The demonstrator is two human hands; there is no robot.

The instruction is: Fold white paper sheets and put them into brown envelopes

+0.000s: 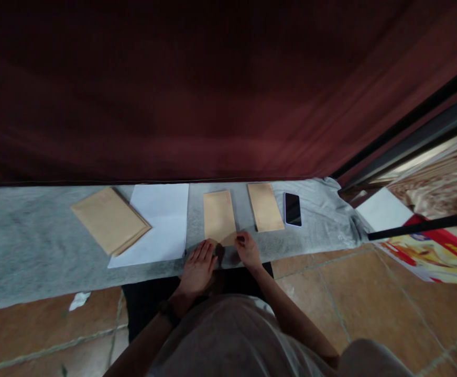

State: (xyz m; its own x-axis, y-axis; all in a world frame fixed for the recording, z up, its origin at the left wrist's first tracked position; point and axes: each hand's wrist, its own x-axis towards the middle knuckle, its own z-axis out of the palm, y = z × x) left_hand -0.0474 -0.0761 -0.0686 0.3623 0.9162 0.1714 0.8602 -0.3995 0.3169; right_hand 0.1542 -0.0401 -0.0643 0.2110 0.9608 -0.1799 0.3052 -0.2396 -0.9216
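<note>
A tan paper envelope (218,214) lies on the grey cloth in front of me. My left hand (199,264) rests with its fingers laid out flat at the envelope's lower left corner. At the lower right corner, my right hand (248,251) has its fingers curled together on the envelope's edge; the fingertips are partly hidden. A second tan envelope (265,207) lies apart to the right. Over on the left, a stack of tan envelopes (108,220) partly covers white paper sheets (165,225).
A phone (293,209) lies right of the second envelope on the grey cloth (28,251). A dark red curtain (213,104) rises behind it. Black bars (425,225) and a red and yellow box (436,251) are at the right. White tissue (79,300) is on the tiled floor.
</note>
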